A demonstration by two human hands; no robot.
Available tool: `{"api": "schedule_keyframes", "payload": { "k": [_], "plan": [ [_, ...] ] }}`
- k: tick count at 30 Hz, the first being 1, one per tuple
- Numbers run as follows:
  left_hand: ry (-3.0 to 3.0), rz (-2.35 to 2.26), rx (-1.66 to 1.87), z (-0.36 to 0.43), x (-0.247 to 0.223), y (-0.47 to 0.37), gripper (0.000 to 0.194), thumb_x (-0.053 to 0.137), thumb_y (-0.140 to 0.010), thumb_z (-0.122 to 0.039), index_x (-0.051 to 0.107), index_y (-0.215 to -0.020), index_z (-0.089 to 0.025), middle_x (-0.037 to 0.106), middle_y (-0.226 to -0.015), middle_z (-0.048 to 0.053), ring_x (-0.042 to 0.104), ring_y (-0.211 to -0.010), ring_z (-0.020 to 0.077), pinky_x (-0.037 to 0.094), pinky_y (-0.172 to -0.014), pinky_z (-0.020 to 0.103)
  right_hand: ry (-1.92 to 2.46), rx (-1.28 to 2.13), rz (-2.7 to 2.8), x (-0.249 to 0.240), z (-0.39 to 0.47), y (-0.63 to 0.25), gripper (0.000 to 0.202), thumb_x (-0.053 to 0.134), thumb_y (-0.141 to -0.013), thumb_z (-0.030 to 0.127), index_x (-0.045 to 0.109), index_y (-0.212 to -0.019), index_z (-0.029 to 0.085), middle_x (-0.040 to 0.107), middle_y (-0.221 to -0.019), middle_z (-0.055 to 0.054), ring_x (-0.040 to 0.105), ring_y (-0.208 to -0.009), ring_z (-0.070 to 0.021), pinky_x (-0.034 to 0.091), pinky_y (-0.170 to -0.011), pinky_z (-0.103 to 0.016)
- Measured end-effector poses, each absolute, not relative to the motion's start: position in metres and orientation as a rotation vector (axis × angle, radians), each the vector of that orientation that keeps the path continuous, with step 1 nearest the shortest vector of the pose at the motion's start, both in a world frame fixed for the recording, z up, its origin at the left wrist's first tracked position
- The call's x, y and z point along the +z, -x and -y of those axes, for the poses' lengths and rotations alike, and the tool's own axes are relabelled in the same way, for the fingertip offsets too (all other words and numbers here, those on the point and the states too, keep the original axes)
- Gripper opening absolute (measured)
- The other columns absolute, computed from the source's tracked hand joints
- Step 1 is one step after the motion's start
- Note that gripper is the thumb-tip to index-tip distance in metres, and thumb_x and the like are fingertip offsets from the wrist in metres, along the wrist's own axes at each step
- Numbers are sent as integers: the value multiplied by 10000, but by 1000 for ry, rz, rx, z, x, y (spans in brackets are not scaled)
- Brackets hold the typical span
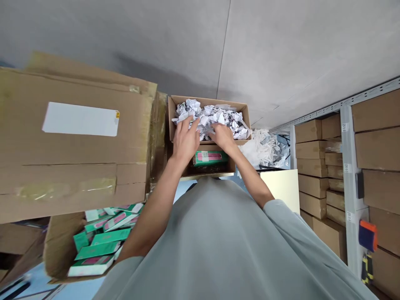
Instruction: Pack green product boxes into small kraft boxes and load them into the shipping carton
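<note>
Left hand (186, 139) open, right hand (222, 136) grip unclear, both on crumpled paper (215, 114), twelve o'clock; my carton label (80, 119), nine o'clock, unreadable.

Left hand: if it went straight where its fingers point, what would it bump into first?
The left hand would probably meet the crumpled paper first, right at its fingertips; how deep that goes is unclear.

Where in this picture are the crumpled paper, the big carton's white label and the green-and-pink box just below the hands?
Crumpled paper (206, 119): head view, middle of the heap.
White label (80, 119): head view, its blank centre.
Green-and-pink box (210, 156): head view, middle of its upper face.
</note>
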State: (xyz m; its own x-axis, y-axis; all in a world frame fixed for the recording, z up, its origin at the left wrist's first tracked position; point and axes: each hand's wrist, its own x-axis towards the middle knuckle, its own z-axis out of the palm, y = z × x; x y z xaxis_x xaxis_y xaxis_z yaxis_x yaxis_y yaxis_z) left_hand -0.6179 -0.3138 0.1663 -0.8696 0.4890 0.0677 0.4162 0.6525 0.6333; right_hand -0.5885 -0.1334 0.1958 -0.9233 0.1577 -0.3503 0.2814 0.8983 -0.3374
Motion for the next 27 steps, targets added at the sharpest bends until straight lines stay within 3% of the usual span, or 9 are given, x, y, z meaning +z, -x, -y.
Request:
{"api": "schedule_keyframes", "payload": {
  "k": [4,7,12,23,27],
  "plan": [
    [-878,-2622,771,292,146,662,557,505,-1039,-181,710,-1554,-227,505,-1751,175,326,-1685,435,386,-1324,678,-374,-395,-2640,187,145,622,317,630,-1127,255,746,-1404,156,804,-1373,-200,761,-1267,-360,582,-1059,-447],
    [-900,-2663,777,293,138,676,535,500,-1046,-199,731,-1526,-245,550,-1706,143,344,-1663,398,372,-1347,645,-317,-397,-2693,186,143,615,304,536,-1129,177,776,-1316,176,812,-1338,-185,769,-1223,-342,580,-1035,-429],
    [-916,-2713,835,306,139,676,541,451,-1069,-217,725,-1535,-213,623,-1595,157,417,-1612,349,398,-1361,532,-259,-631,-2816,188,126,580,188,602,-1120,252,769,-1200,221,812,-1204,-112,760,-1055,-289,557,-954,-358],
    [-855,-2710,900,300,158,666,562,504,-1051,-242,702,-1575,-193,628,-1603,187,445,-1596,409,340,-1380,599,-331,-1175,-2908,170,101,546,131,625,-1108,304,722,-1080,220,785,-1022,-48,714,-912,-228,524,-901,-310],
    [-809,-2735,950,299,171,645,576,625,-1044,-404,666,-1583,-207,611,-1621,175,512,-1546,418,387,-1341,578,-452,-1299,-2886,166,105,546,159,622,-1105,350,715,-1072,224,799,-1040,-51,714,-916,-220,539,-921,-311]
  ]
}}
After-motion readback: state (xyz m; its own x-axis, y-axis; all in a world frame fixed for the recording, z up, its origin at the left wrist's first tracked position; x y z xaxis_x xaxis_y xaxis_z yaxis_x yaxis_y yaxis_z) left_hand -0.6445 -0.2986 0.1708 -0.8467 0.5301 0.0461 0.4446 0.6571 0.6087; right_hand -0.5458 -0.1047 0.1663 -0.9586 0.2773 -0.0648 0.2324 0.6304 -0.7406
